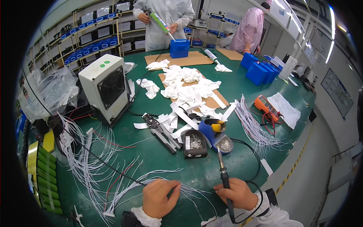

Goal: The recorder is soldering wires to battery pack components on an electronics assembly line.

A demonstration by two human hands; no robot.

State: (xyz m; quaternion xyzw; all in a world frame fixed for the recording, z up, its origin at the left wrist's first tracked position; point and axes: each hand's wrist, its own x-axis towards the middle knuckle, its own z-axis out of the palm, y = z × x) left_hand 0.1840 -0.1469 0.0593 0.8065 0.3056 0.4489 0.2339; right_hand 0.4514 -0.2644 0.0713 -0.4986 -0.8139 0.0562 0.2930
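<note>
White thin wires lie pinched under the left hand, its fingers closed on one strand. Right hand grips a black soldering iron in a closed fist, tip raised near the blue iron stand; judging by this, soldering is underway, and touching tip to wire end calls for steadiness.

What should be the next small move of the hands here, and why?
Probably bring the soldering iron tip back and down to the white wire end. The right hand holds the iron with its tip up near the stand, away from the left hand, which pinches the wire on the green table.
</note>
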